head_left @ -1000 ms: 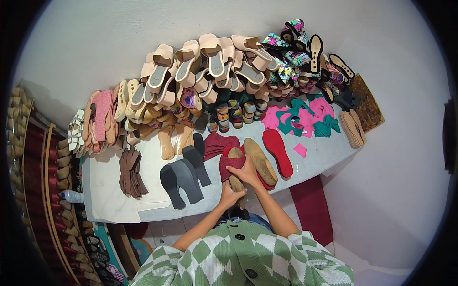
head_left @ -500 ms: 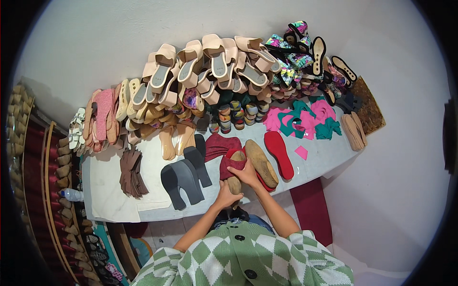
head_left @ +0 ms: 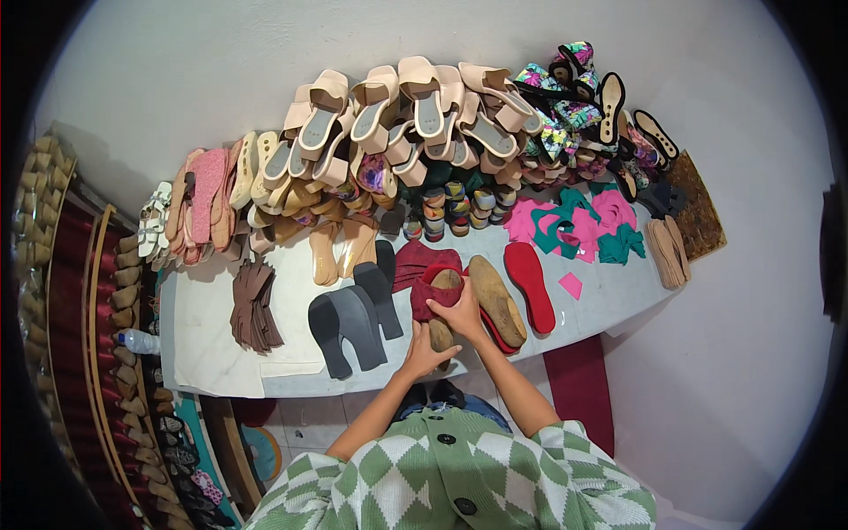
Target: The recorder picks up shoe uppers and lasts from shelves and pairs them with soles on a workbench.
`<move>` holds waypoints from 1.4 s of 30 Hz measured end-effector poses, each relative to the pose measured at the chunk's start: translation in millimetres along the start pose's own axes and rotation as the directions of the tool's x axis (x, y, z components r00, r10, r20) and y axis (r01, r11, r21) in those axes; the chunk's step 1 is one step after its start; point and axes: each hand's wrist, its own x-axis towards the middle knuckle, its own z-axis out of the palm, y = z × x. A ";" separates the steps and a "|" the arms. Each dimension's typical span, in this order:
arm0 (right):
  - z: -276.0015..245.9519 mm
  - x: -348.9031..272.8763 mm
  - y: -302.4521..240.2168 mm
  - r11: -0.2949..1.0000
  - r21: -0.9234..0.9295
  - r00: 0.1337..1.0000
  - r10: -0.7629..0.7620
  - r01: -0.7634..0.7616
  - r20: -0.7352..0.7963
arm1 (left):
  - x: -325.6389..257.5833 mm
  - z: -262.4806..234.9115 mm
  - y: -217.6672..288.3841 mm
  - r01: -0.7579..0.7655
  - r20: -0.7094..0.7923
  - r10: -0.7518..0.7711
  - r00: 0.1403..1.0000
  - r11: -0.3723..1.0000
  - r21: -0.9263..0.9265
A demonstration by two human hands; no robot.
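Near the table's front edge, both my hands grip a worn wooden shoe last with a dark red upper wrapped over its front part. My right hand closes over the upper's side and the last. Lower down, my left hand wraps the narrow heel end, its thumb lying across. The last's underside is hidden. Just right of my hands lies a second wooden last with a red sole partly under it. Beyond that is a flat red sole. Dark red upper pieces lie behind my hands.
Black heeled soles and brown strips lie to the left. Beige heeled sandals are piled along the wall. Pink and green cut pieces lie at right, near tan insoles. Racks of lasts stand at far left.
The whole view has shifted, so the table appears farther right and slightly higher. My left thumb sticks out more from the last; both hands still hold it.
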 end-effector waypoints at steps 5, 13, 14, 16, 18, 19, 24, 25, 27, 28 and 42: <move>-0.8 0.5 3.3 0.999 0.024 1.000 -0.021 0.021 0.006 | -1.1 -0.7 0.1 -0.055 -0.047 0.055 0.997 0.998 0.011; -5.9 2.7 14.2 0.997 0.052 0.997 0.066 -0.064 -0.039 | -17.9 -50.3 -9.8 -0.091 0.132 0.082 0.988 0.994 0.064; -6.1 2.3 14.3 0.996 0.052 0.997 0.068 -0.066 -0.040 | -19.2 -64.8 -3.0 -0.014 0.126 0.009 0.992 0.999 0.036; -2.5 1.0 1.2 0.999 0.036 0.998 0.041 -0.039 -0.048 | -17.6 -76.5 2.8 -0.029 0.040 0.025 0.999 0.995 0.095; 4.7 1.8 -1.7 1.000 0.007 0.998 0.027 -0.027 -0.052 | -23.0 -64.0 8.2 -0.005 0.005 0.005 1.000 0.993 0.117; 6.8 3.5 -0.1 1.000 -0.025 0.998 0.014 -0.015 -0.063 | -25.1 -54.0 12.6 0.013 -0.026 -0.010 1.000 0.991 0.136; 9.7 10.7 3.7 0.998 -0.068 0.999 0.013 -0.015 -0.029 | -5.3 0.1 0.1 -0.073 -0.197 0.069 0.978 0.997 -0.013; 7.9 10.8 -2.1 0.997 -0.066 0.999 0.032 -0.032 0.006 | -5.1 1.5 -2.9 -0.071 -0.201 0.066 0.977 0.997 -0.015; 4.9 11.2 5.7 0.998 -0.046 0.999 0.036 -0.035 0.026 | -4.2 -0.3 -6.8 -0.043 -0.192 0.035 0.981 0.998 -0.036; 2.5 11.6 9.9 0.999 -0.023 0.998 0.042 -0.041 0.042 | -4.3 -2.9 -7.4 -0.047 -0.192 0.039 0.981 0.998 -0.037; -7.6 -1.2 0.8 0.998 0.059 1.000 0.005 -0.007 0.031 | 57.9 -75.5 47.2 -0.339 -0.522 0.212 0.826 0.927 -0.160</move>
